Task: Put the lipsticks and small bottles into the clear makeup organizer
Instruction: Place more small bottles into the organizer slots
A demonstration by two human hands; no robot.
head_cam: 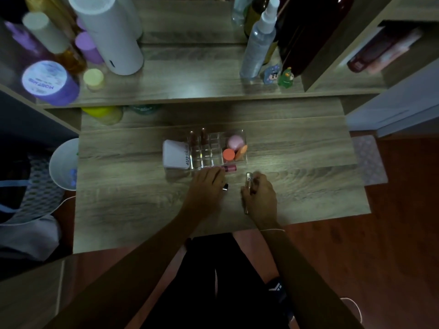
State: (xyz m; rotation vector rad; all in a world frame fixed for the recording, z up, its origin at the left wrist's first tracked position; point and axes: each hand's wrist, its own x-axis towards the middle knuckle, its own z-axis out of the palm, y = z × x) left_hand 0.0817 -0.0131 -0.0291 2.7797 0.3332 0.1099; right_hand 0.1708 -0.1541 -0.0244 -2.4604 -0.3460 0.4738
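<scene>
The clear makeup organizer (215, 138) stands mid-table, with two lipsticks (198, 138) upright in its back slots, a white tube (174, 154) in its left bay and pink and orange sponges (235, 147) in its right bay. A pink small bottle (230, 168) lies just in front of it. My left hand (207, 186) rests over that spot, fingertips touching the pink bottle, with a dark silver-tipped lipstick (225, 187) under its fingers. My right hand (260, 198) is closed around a clear slim tube (248, 184) held upright.
A raised shelf (190, 91) behind the table carries tall bottles, a spray bottle (259, 41), jars and two small figurines (279, 76). A white bin (63, 165) stands off the table's left edge. The wooden table (142, 198) ends near my knees.
</scene>
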